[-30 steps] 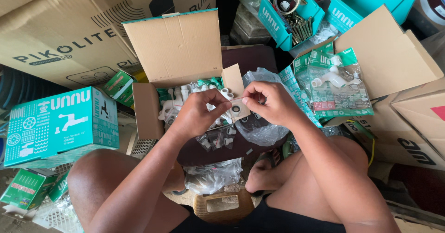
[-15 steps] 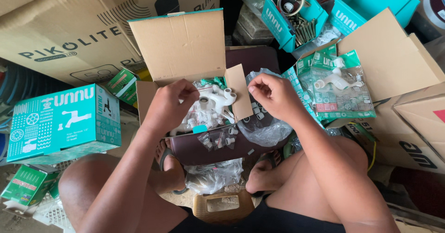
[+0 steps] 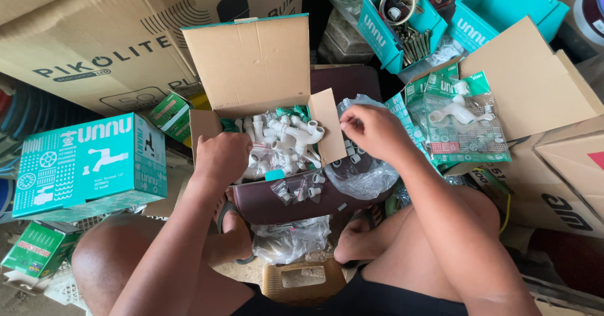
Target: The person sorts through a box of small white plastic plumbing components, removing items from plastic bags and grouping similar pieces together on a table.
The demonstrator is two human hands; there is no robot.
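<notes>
Left hand (image 3: 221,157): knuckles up, fingers curled downward, forearm extending back toward the body. Right hand (image 3: 371,129): raised slightly higher, well apart to the right of the left hand, thumb and fingertips pinched together and pointing left. Both forearms bare, elbows bent, converging forward.

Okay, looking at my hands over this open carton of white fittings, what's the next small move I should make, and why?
Probably bring the right hand down to the clear plastic bag below it for a loose piece. That hand hovers with pinched fingers and seems to hold nothing, while the left hand rests in the open carton among the bagged white fittings.
</notes>
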